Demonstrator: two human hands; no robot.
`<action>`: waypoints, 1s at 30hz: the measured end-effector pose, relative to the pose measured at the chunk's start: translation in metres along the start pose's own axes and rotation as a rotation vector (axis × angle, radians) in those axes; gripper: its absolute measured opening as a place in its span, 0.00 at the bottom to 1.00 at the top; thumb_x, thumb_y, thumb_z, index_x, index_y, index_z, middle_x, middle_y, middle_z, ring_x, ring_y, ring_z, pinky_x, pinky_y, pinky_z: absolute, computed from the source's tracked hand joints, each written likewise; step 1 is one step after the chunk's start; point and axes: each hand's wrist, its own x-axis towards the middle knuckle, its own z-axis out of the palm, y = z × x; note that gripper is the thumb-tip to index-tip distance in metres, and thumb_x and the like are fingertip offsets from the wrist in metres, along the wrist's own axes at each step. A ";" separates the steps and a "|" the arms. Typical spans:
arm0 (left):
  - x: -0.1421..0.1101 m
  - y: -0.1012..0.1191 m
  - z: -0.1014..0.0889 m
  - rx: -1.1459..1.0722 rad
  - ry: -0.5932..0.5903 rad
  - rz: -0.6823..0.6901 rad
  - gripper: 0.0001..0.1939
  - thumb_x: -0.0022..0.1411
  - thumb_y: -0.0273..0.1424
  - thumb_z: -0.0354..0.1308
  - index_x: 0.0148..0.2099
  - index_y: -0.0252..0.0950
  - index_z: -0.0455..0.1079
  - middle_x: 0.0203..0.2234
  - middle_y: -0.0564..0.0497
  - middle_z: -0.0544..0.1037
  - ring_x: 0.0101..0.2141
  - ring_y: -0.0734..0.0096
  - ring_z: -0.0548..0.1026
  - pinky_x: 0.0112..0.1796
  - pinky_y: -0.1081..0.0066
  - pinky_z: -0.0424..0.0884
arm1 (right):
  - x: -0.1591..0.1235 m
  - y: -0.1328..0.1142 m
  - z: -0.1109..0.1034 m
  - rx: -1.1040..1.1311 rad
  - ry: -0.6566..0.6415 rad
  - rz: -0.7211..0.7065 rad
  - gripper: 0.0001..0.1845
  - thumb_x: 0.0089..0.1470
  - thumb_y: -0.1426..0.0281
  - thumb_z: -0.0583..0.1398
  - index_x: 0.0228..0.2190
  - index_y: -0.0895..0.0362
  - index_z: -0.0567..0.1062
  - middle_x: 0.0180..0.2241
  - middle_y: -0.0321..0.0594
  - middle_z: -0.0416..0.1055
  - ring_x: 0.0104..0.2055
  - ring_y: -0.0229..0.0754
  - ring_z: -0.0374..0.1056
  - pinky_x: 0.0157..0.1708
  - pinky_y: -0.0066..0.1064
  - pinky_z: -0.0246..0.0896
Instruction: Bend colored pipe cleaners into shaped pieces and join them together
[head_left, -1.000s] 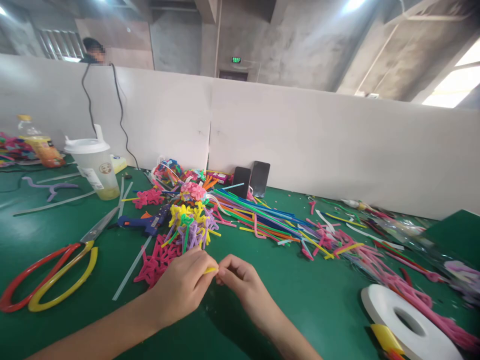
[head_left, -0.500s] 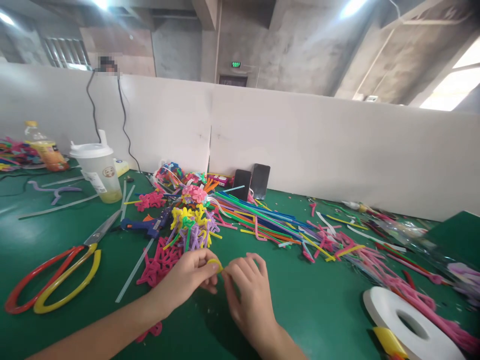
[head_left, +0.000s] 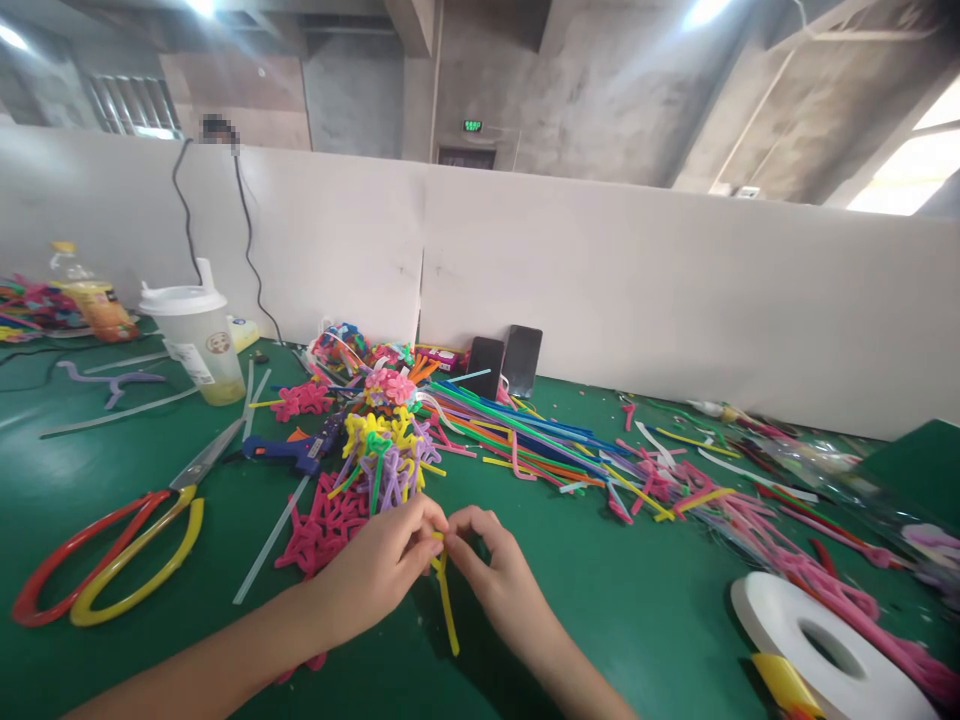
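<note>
in the head view, both your hands are over the green bench (head_left: 622, 610). your left hand (head_left: 390, 560) has its fingers pinched on a yellow stem (head_left: 449, 620); your right hand (head_left: 491, 585) meets it at the top — whether those fingers grip it too, i cannot tell. a moment ago only a short yellow curve showed at the fingertips; now a length hangs down between your hands, nearer you than the yellow-and-purple cluster (head_left: 394, 455) — which seems to leave the upper end for both hands to work.
</note>
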 end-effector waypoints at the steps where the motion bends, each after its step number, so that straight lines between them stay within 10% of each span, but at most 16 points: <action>1: 0.000 0.000 0.000 0.005 0.005 0.000 0.05 0.59 0.28 0.44 0.39 0.38 0.58 0.25 0.55 0.69 0.27 0.74 0.69 0.28 0.75 0.64 | 0.001 0.000 0.000 0.031 -0.012 0.014 0.10 0.52 0.66 0.51 0.24 0.56 0.67 0.25 0.36 0.64 0.31 0.39 0.58 0.34 0.31 0.51; 18: 0.003 0.002 -0.002 -0.141 0.109 -0.032 0.04 0.56 0.28 0.48 0.34 0.36 0.64 0.26 0.53 0.69 0.30 0.74 0.69 0.30 0.75 0.67 | -0.003 -0.001 0.000 0.116 -0.030 0.036 0.12 0.52 0.62 0.51 0.25 0.57 0.65 0.24 0.35 0.60 0.28 0.37 0.56 0.29 0.27 0.52; 30: 0.002 0.006 -0.008 -0.188 -0.102 -0.111 0.07 0.56 0.27 0.47 0.33 0.35 0.66 0.27 0.54 0.70 0.29 0.72 0.73 0.31 0.74 0.68 | -0.006 0.002 0.005 0.077 0.003 0.016 0.12 0.53 0.63 0.49 0.24 0.56 0.62 0.25 0.35 0.59 0.29 0.37 0.57 0.30 0.27 0.52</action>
